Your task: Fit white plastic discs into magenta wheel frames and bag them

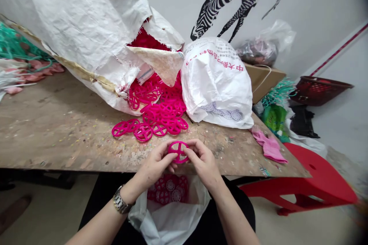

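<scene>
Between my two hands is a pink plastic ring with a cross inside (178, 146), held over the table's front edge. My left hand (156, 162) pinches its left side between thumb and fingers. The right side is gripped by my right hand (203, 162) in the same way. Just beyond my hands lies a heap of similar pink rings (165, 113), spilling from the torn mouth of a big white woven sack (94, 34). Below my hands, an open white bag (169, 224) rests on my lap with pink pieces bearing white discs (172, 189) inside.
A white printed sack (215, 80) with pale lacy discs stands behind the heap. To the right are a pink cloth glove (270, 145), a red stool (313, 176) and a dark red dustpan-like basket (319, 90). Green strands (20, 51) lie at the far left.
</scene>
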`<act>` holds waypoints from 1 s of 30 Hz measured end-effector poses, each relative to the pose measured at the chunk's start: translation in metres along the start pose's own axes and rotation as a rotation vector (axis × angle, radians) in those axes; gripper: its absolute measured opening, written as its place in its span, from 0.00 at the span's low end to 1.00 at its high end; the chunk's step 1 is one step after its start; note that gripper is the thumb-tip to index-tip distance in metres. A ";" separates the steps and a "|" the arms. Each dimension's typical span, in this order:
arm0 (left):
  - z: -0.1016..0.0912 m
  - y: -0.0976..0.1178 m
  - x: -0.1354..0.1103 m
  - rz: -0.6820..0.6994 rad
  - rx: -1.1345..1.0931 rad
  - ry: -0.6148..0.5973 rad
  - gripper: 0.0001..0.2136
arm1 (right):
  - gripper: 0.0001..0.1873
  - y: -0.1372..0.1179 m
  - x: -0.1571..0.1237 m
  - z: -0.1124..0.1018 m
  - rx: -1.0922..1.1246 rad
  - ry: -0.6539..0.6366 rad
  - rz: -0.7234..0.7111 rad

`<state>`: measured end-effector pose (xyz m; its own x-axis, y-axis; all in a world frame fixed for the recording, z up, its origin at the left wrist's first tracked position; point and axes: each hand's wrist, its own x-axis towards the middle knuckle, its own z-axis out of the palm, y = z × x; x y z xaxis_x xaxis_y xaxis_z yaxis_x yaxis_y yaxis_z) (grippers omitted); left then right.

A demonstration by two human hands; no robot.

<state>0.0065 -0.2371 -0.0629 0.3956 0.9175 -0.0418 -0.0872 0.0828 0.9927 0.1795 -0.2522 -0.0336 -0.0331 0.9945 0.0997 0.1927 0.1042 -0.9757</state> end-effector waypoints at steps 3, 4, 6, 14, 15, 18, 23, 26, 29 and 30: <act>0.000 0.001 0.005 -0.073 -0.129 0.072 0.21 | 0.13 0.002 0.014 -0.018 -0.158 0.004 -0.064; -0.001 0.001 0.006 -0.086 -0.158 0.092 0.22 | 0.15 0.005 0.023 -0.027 -0.226 0.041 -0.084; -0.001 0.001 0.007 -0.100 -0.197 0.119 0.24 | 0.16 0.012 0.044 -0.048 -0.429 0.156 -0.136; 0.000 0.001 0.008 -0.112 -0.177 0.114 0.23 | 0.18 0.041 0.144 -0.110 -0.974 0.328 -0.117; 0.000 0.000 0.008 -0.115 -0.181 0.115 0.23 | 0.19 0.042 0.153 -0.111 -1.018 0.328 -0.104; -0.001 -0.001 0.009 -0.129 -0.208 0.129 0.24 | 0.20 0.045 0.176 -0.109 -1.141 0.315 -0.068; -0.002 -0.001 0.011 -0.148 -0.250 0.147 0.26 | 0.24 0.051 0.202 -0.103 -1.298 0.305 0.000; -0.002 -0.002 0.012 -0.153 -0.261 0.161 0.26 | 0.22 0.055 0.208 -0.104 -1.352 0.299 -0.009; -0.002 -0.003 0.012 -0.149 -0.271 0.155 0.26 | 0.16 0.057 0.206 -0.107 -1.374 0.288 -0.057; -0.002 -0.003 0.012 -0.145 -0.275 0.153 0.25 | 0.16 0.056 0.204 -0.108 -1.375 0.290 -0.076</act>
<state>0.0093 -0.2255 -0.0670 0.2824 0.9343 -0.2177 -0.2914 0.2997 0.9084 0.2896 -0.0425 -0.0473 0.0811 0.9356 0.3436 0.9966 -0.0809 -0.0151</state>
